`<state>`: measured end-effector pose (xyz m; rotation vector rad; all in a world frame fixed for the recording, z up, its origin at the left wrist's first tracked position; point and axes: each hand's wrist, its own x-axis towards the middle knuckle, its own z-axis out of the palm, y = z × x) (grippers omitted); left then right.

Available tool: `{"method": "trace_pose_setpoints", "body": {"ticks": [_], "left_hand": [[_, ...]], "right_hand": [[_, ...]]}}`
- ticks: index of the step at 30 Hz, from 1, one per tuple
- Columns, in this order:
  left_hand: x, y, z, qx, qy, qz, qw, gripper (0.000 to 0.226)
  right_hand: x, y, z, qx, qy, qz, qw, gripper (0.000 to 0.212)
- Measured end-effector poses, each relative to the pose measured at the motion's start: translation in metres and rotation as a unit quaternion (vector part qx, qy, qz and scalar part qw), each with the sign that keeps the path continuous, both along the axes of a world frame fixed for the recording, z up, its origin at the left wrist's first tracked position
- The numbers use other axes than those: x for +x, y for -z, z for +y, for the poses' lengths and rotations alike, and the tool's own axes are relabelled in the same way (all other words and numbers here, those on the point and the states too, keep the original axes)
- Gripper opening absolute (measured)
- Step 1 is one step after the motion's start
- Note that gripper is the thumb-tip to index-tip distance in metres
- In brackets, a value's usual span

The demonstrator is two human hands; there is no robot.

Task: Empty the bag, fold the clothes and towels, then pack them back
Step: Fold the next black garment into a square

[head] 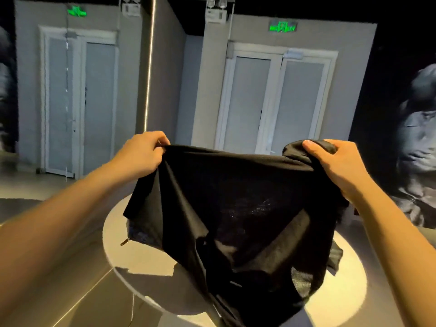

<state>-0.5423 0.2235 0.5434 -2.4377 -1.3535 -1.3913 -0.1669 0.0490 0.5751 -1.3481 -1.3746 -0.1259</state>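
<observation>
The black garment (236,197) hangs spread between my hands, above the round pale table (134,256), its lower folds sagging toward the near side. The cloth is thin, soft and creased. My left hand (144,152) pinches its top left edge, and my right hand (339,166) grips the bunched right edge, fingers curled.

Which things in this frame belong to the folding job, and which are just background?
Job: black garment, held up by its top edge in the left hand and right hand; dark zipped piece under it, possibly the bag; round table below.
Just there: double doors; green exit signs; wall mural at right.
</observation>
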Motion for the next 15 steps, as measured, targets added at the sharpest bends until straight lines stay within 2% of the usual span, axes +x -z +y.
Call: {"method": "trace_pose_setpoints", "body": {"ticks": [4, 7, 10, 13, 15], "left_hand": [[-0.003, -0.024, -0.009, 0.013, -0.054, -0.083, 0.995, 0.029], [-0.002, -0.044, -0.029, 0.1, -0.056, -0.153, 0.982, 0.032], [-0.004, -0.065, -0.05, 0.232, -0.095, -0.152, 0.956, 0.032], [-0.003, -0.077, -0.059, 0.324, -0.104, -0.136, 0.93, 0.03], [-0.002, -0.077, -0.053, 0.363, -0.107, -0.091, 0.921, 0.026]], "right_hand": [[-0.014, -0.029, -0.017, 0.054, -0.003, -0.034, 0.998, 0.037], [-0.022, -0.053, -0.032, 0.117, 0.016, -0.067, 0.991, 0.034], [-0.027, -0.072, -0.048, 0.181, 0.048, -0.087, 0.979, 0.033], [-0.024, -0.08, -0.053, 0.243, 0.108, -0.095, 0.959, 0.034], [-0.018, -0.077, -0.046, 0.218, 0.125, -0.1, 0.963, 0.037]]}}
